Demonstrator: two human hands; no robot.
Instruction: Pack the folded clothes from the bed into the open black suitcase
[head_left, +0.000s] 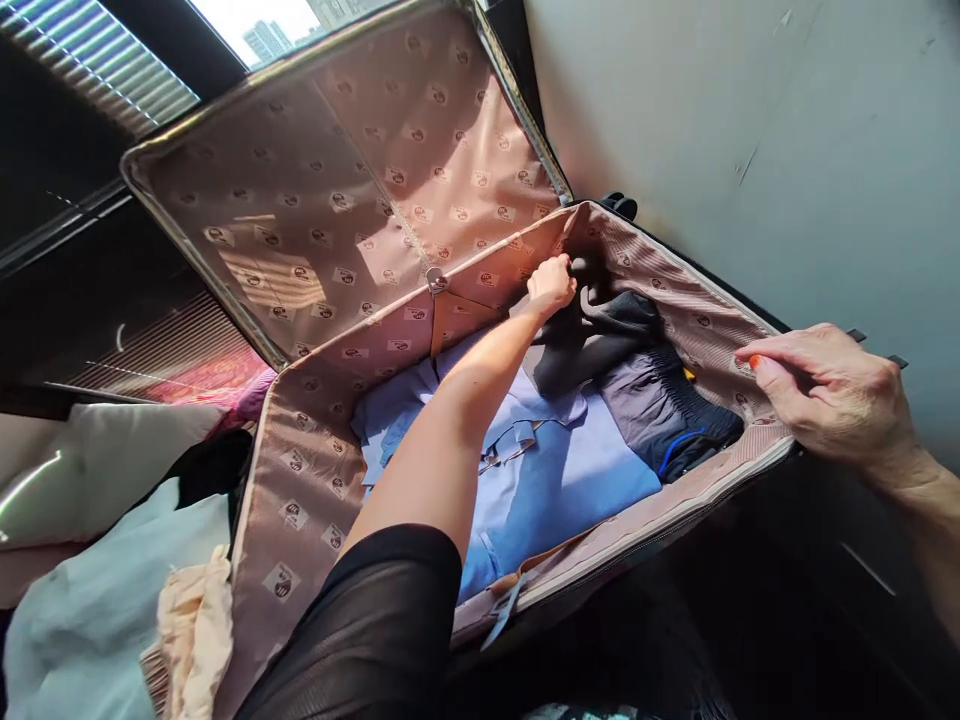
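Currently listed: dark garment (562, 352), clutched by left hand (553, 284), fingers curled; suitcase rim (660, 517), pinched by right hand (840, 390) (blue clothes (589, 470) could be rumpled by dragging the garment).

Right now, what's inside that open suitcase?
The suitcase holds blue clothing, a dark garment with a blue cord, and black cloth at the left hand. Anything beneath is covered; the left forearm hides some blue clothing.
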